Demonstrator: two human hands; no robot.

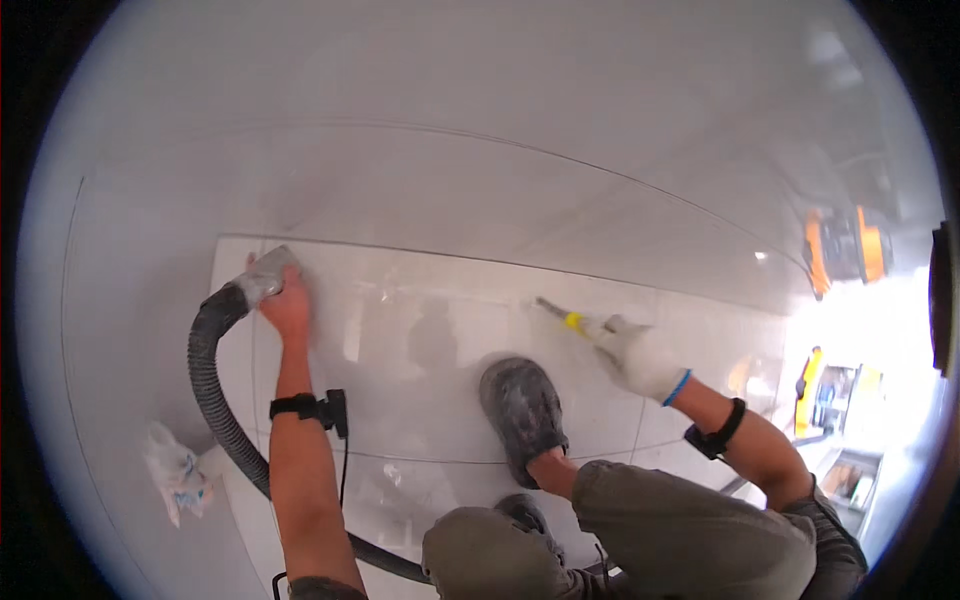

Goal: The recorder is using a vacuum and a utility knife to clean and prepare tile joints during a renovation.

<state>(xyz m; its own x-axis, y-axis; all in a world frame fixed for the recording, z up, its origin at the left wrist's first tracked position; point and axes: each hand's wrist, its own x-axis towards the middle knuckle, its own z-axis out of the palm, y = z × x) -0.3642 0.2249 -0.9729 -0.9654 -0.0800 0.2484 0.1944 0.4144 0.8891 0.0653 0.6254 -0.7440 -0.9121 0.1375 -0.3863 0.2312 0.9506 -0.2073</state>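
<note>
At the left corner where floor meets wall, my bare left hand (pixel 288 305) is closed around a dusty grey vacuum nozzle (pixel 268 272). A black corrugated hose (pixel 207 375) runs from the nozzle down past my forearm and under my legs. My right hand (pixel 645 358), in a white glove with a blue cuff, grips a slim hand tool (pixel 573 320) with a yellow collar and a thin dark tip. That tip points up and left, over the floor near the wall's base; whether it touches the tile cannot be made out. The exact kind of tool is unclear.
Glossy pale tiles (pixel 410 300) cover the floor, with thin joint lines. A crumpled plastic bag (pixel 178 470) lies at the left wall. My dusty dark clog (pixel 522 410) stands between my hands. At the far right are a yellow-and-black machine (pixel 808 392) and an open box (pixel 850 478).
</note>
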